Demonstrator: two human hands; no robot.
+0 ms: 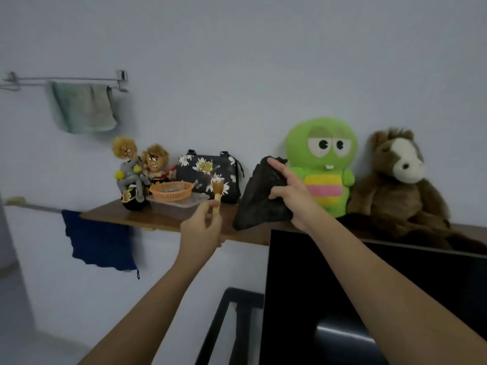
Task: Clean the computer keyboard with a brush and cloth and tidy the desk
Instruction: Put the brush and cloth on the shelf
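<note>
A small brush (218,194) was pinched upright in the left hand (201,229), bristles up, held just in front of the wooden shelf (168,222). A dark cloth (259,196) was clutched in the right hand (288,192), fingers closed over its upper part while its lower edge appeared to rest on the shelf. Both tools were raised to shelf height, probably because they are stored there, either being fetched or put back; which one could not be told. An orange basket (171,191) in a clear tray (179,204) sat near the brush, likely its storage spot. The cloth was placed between a floral bag (207,177) and a green plush (322,164), with a brown plush (395,185) further right. A dark monitor (369,299) was seen below. The keyboard and bench were not in view.
</note>
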